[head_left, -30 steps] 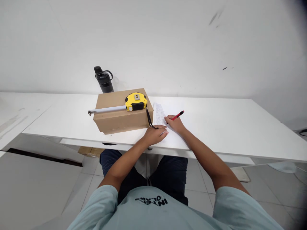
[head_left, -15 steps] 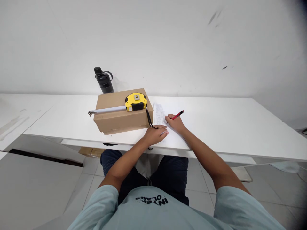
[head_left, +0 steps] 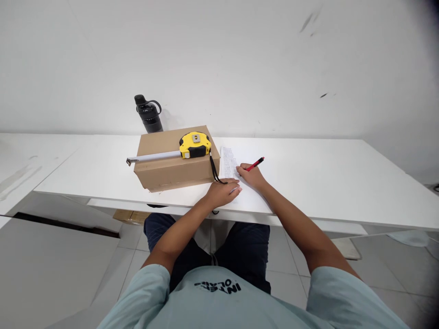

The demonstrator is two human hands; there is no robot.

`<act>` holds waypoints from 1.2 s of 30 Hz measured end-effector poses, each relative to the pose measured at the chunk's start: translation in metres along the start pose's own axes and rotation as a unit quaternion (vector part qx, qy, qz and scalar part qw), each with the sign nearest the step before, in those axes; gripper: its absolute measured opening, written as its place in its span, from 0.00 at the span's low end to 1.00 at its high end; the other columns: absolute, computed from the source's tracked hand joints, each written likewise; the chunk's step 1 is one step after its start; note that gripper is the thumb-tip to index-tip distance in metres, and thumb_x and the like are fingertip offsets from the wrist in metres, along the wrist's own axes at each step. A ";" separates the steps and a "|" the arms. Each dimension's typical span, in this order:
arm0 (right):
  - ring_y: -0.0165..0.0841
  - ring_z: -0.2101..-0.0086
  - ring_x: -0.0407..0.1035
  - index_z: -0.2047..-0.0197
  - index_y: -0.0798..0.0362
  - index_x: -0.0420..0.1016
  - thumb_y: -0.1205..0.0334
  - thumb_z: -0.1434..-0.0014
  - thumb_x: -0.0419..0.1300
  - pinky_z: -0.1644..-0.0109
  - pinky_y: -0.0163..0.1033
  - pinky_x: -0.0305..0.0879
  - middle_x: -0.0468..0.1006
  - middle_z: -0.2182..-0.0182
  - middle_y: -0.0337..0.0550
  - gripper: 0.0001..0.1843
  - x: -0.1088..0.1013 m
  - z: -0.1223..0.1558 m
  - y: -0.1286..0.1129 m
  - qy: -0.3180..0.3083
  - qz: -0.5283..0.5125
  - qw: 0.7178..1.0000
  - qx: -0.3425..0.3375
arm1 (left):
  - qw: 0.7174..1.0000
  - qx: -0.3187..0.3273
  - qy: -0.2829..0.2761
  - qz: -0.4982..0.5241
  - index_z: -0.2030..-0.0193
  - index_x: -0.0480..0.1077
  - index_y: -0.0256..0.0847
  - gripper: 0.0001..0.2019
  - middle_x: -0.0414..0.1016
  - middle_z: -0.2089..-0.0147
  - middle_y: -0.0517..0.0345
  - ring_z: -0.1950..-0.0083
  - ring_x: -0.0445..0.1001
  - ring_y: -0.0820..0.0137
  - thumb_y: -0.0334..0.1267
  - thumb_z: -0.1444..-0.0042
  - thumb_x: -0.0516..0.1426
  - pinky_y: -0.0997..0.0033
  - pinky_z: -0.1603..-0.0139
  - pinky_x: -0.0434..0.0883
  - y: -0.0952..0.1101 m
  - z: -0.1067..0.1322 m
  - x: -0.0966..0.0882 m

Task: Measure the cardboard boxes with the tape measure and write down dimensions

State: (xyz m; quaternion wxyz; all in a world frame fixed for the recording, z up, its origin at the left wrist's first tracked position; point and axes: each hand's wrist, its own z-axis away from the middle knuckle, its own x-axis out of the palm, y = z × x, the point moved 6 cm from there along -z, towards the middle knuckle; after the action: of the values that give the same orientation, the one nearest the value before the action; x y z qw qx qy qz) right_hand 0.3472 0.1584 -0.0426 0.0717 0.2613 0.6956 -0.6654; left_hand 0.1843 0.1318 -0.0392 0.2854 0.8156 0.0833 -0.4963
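A red and black pen [head_left: 255, 164] slants up out of my right hand [head_left: 252, 177], whose fingers are closed round it over a sheet of paper [head_left: 228, 160]. Lines of handwriting cover the sheet's upper left part; the pen's tip is hidden by my fingers. My left hand [head_left: 223, 193] lies flat and open on the lower part of the paper, fingers pointing right. Left of it, a yellow and black tape measure [head_left: 195, 145] rests on a brown cardboard box [head_left: 174, 176]. Its blade runs left past the box's edge, and a black wrist strap [head_left: 214, 170] hangs down to my left hand.
Behind the box stands a black bottle [head_left: 149, 116] with a loop handle, near the white wall [head_left: 240, 68]. Everything sits on a long white table [head_left: 325, 178]. Below its left front edge a brown carton [head_left: 132, 217] is on the floor.
Almost nothing differs. My right hand and the pen have shifted very slightly to the right; my left hand stays on the paper, and the box and tape measure rest as before.
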 end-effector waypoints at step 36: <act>0.32 0.72 0.59 0.79 0.48 0.55 0.40 0.44 0.59 0.66 0.40 0.56 0.63 0.79 0.37 0.25 0.000 -0.001 0.001 -0.004 -0.007 1.000 -0.001 | 1.000 0.008 0.015 0.004 0.49 0.82 0.43 0.13 0.85 0.40 0.53 0.34 0.80 0.64 0.42 0.28 0.57 0.62 0.32 0.76 0.003 0.000 -0.004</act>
State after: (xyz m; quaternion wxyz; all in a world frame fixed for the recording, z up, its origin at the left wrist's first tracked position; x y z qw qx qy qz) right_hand 0.3474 0.1596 -0.0433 0.0699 0.2537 0.6981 -0.6659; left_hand 0.1837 0.1302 -0.0347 0.2793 0.8258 0.0806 -0.4833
